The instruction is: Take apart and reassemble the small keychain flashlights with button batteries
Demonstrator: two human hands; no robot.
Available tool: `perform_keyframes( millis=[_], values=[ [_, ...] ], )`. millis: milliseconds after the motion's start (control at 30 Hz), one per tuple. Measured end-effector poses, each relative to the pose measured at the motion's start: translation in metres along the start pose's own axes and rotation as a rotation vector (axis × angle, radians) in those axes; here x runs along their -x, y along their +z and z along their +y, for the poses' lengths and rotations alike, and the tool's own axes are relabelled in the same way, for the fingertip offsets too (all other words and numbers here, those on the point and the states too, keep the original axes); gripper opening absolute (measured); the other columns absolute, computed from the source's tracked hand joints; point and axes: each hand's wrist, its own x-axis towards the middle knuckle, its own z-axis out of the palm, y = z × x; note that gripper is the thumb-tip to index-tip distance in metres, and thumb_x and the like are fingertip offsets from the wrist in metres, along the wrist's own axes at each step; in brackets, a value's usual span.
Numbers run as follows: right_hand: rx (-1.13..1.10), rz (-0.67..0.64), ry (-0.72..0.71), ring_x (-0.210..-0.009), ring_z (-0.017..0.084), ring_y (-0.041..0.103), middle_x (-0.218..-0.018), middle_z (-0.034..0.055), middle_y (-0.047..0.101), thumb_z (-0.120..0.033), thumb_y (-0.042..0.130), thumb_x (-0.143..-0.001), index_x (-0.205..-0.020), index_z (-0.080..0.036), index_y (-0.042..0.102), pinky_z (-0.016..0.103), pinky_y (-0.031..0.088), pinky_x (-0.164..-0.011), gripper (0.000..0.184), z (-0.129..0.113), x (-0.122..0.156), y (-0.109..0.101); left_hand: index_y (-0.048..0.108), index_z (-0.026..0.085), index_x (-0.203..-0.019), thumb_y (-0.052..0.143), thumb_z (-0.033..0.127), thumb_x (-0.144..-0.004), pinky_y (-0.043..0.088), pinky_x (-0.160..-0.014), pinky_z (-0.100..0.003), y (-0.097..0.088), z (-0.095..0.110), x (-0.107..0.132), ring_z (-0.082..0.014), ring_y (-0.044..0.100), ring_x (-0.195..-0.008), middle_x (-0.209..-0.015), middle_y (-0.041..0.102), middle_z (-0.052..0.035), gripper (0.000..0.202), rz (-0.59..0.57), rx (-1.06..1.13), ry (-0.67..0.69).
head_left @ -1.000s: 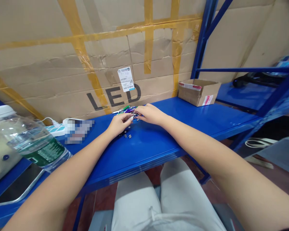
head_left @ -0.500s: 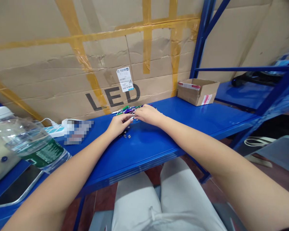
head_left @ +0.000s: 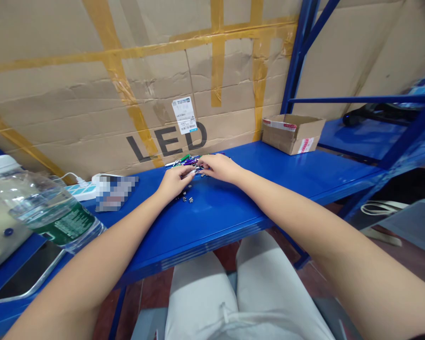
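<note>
My left hand (head_left: pixel 176 182) is closed in a pinch over the blue shelf top (head_left: pixel 219 203), with thumb and forefinger together on something small that I cannot make out. Close beside it, my right hand (head_left: pixel 219 168) has its fingers curled in toward the left fingertips; what they hold is too small to name. Just behind both hands lies a pile of slim green, purple and silver pieces (head_left: pixel 184 160) with shiny metal parts, partly hidden by my fingers. Several small silver metal pieces (head_left: pixel 190 200) lie loose below my left hand.
An open cardboard box (head_left: pixel 293 137) stands at the back right. On the left are a large water bottle (head_left: pixel 62 222), a phone (head_left: pixel 28 274) and a white power strip (head_left: pixel 83 190). A big taped carton (head_left: pixel 156 94) walls the back; a blue post (head_left: pixel 297 61) rises at right.
My right hand has shifted slightly, and its fingers have drawn a little apart from the left fingertips. My left hand stays almost in place.
</note>
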Motion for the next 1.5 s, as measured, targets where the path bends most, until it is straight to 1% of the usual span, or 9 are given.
perform_keyframes(
  millis=[200, 367, 500, 633, 800, 1000, 1200, 1300, 1500],
  values=[
    [0.368, 0.053, -0.274, -0.079, 0.017, 0.054, -0.088, 0.0066, 0.066, -0.029, 0.042, -0.097, -0.096, -0.016, 0.063, 0.032, 0.025, -0.066, 0.024, 0.001, -0.002, -0.002, 0.069, 0.018, -0.102, 0.055, 0.036, -0.083, 0.052, -0.072, -0.031, 0.002, -0.001, 0.001, -0.0204, 0.067, -0.081, -0.092, 0.073, -0.0056, 0.03, -0.001, 0.089, -0.045],
    [0.387, 0.096, -0.324, -0.077, 0.017, 0.053, -0.084, 0.0067, 0.065, -0.024, 0.035, -0.099, -0.093, -0.017, 0.065, 0.032, 0.024, -0.065, 0.031, 0.002, -0.003, 0.001, 0.069, 0.017, -0.103, 0.055, 0.037, -0.083, 0.052, -0.074, -0.032, 0.001, 0.001, 0.001, -0.0213, 0.067, -0.082, -0.094, 0.073, -0.0065, 0.032, -0.002, 0.074, -0.042],
    [0.189, 0.087, -0.215, -0.081, 0.016, 0.055, -0.086, 0.0074, 0.065, -0.026, 0.044, -0.095, -0.088, -0.015, 0.066, 0.03, 0.028, -0.067, 0.025, 0.0, -0.003, 0.004, 0.07, 0.019, -0.104, 0.057, 0.036, -0.084, 0.051, -0.079, -0.032, 0.0, 0.002, 0.002, -0.0221, 0.067, -0.089, -0.101, 0.073, -0.0058, 0.03, 0.015, 0.067, -0.023],
    [-0.238, 0.078, 0.032, -0.073, 0.013, 0.056, -0.077, 0.003, 0.065, -0.023, 0.056, -0.087, -0.079, -0.015, 0.065, 0.025, 0.035, -0.066, 0.015, -0.005, -0.003, 0.003, 0.071, 0.021, -0.103, 0.057, 0.036, -0.086, 0.05, -0.085, -0.033, -0.002, 0.002, 0.003, -0.0221, 0.067, -0.095, -0.105, 0.072, -0.005, 0.027, 0.064, 0.018, 0.037],
    [-0.581, -0.106, 0.351, -0.051, 0.01, 0.048, -0.053, -0.0026, 0.054, -0.034, 0.053, -0.088, -0.065, -0.015, 0.058, 0.024, 0.036, -0.056, 0.03, -0.009, -0.002, 0.002, 0.071, 0.023, -0.103, 0.055, 0.035, -0.087, 0.049, -0.09, -0.036, -0.003, 0.002, 0.003, -0.0228, 0.066, -0.099, -0.107, 0.072, -0.0053, 0.026, 0.053, -0.06, 0.144],
    [-0.202, 0.031, 0.089, -0.076, 0.015, 0.058, -0.084, 0.0045, 0.067, -0.027, 0.057, -0.087, -0.089, -0.015, 0.064, 0.025, 0.037, -0.066, 0.014, -0.004, -0.005, 0.002, 0.07, 0.02, -0.105, 0.054, 0.041, -0.087, 0.051, -0.082, -0.033, -0.001, 0.0, 0.0, -0.0224, 0.067, -0.092, -0.103, 0.073, -0.0058, 0.032, 0.006, 0.058, -0.012],
    [0.151, -0.024, -0.086, -0.085, 0.018, 0.059, -0.099, 0.0086, 0.068, -0.024, 0.052, -0.092, -0.095, -0.017, 0.066, 0.028, 0.033, -0.07, 0.016, -0.004, -0.004, -0.005, 0.07, 0.018, -0.105, 0.059, 0.045, -0.083, 0.051, -0.085, -0.035, 0.001, -0.003, 0.0, -0.0228, 0.067, -0.092, -0.102, 0.073, -0.0073, 0.037, -0.012, 0.183, -0.093],
    [0.013, -0.02, -0.029, -0.078, 0.016, 0.058, -0.087, 0.0078, 0.068, -0.023, 0.051, -0.091, -0.082, -0.014, 0.065, 0.027, 0.034, -0.067, 0.019, -0.01, -0.003, -0.006, 0.07, 0.018, -0.104, 0.06, 0.043, -0.083, 0.051, -0.086, -0.035, 0.0, -0.002, 0.002, -0.0232, 0.067, -0.094, -0.104, 0.072, -0.0074, 0.034, 0.008, 0.14, -0.068],
    [-0.631, -0.165, 0.334, -0.055, 0.01, 0.051, -0.065, 0.0013, 0.061, -0.029, 0.05, -0.09, -0.07, -0.014, 0.059, 0.023, 0.036, -0.056, 0.027, -0.009, -0.003, 0.003, 0.071, 0.022, -0.103, 0.054, 0.036, -0.087, 0.049, -0.088, -0.034, -0.005, 0.0, 0.001, -0.0219, 0.065, -0.099, -0.106, 0.072, -0.0051, 0.027, 0.028, -0.051, 0.105]
  ],
)
